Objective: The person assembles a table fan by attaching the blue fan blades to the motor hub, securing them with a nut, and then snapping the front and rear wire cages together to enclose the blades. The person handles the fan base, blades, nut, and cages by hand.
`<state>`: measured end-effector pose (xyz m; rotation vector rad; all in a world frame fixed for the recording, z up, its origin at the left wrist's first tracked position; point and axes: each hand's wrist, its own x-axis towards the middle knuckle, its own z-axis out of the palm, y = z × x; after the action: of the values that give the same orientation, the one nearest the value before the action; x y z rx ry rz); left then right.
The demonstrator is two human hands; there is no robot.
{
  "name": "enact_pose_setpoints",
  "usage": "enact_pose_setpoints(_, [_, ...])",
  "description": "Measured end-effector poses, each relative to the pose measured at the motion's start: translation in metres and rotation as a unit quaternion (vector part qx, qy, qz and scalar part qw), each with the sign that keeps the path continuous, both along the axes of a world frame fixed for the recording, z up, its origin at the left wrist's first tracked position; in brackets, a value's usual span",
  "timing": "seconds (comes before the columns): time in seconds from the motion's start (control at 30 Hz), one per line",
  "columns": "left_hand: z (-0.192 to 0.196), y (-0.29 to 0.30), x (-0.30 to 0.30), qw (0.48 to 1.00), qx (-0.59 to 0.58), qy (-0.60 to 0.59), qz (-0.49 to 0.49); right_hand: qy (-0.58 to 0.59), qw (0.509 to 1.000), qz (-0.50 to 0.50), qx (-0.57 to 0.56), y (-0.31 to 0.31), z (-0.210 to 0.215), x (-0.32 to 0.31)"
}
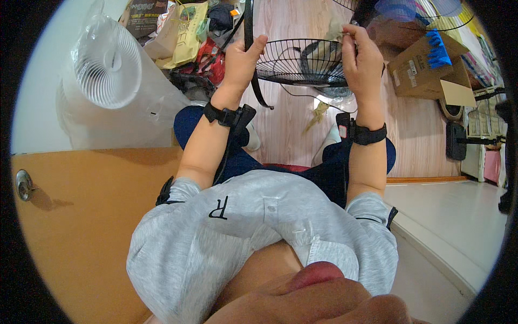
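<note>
A black wire fan grille (pixel 291 53) spans the space between my two hands, above the floor. My left hand (pixel 240 62) is closed round a curved black band (pixel 249 27) beside the grille's left edge, thumb pointing up. At the grille's right edge, my right hand (pixel 364 65) has its fingers curled together. A pale crumpled cloth (pixel 335 28) shows at those fingertips and appears pinched there. Whether the right palm also bears on the grille's rim is hidden. Behind the wires lie dark and clear shapes that I cannot make out.
A white fan grille (pixel 108 63) in clear plastic is at the left, near a yellow bag (pixel 186 38) and other clutter. On the right stand a cardboard box (pixel 418 70) with a blue piece on it and another wire grille (pixel 450 15). A cable (pixel 302 96) trails over the wooden floor.
</note>
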<state>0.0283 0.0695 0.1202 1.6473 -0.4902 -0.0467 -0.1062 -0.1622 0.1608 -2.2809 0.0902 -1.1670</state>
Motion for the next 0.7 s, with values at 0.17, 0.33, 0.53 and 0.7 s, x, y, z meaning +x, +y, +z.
enact_pose_setpoints(0.17, [0.009,0.013,0.019,0.989,-0.126,0.059,0.049,-0.017,0.995,-0.021,0.094,-0.052,-0.044,-0.009])
enact_pose_setpoints(0.33, [0.016,0.037,0.051,0.954,-0.247,0.142,0.088,0.008,0.972,-0.074,0.222,-0.115,-0.141,-0.015])
enact_pose_setpoints(0.53, [0.021,0.057,0.069,0.963,-0.222,0.154,-0.003,0.152,0.894,-0.105,0.407,-0.104,-0.27,0.002])
enact_pose_setpoints(0.7, [0.037,0.068,0.071,0.962,-0.176,0.205,-0.034,0.304,0.892,-0.069,0.326,-0.052,-0.295,0.005])
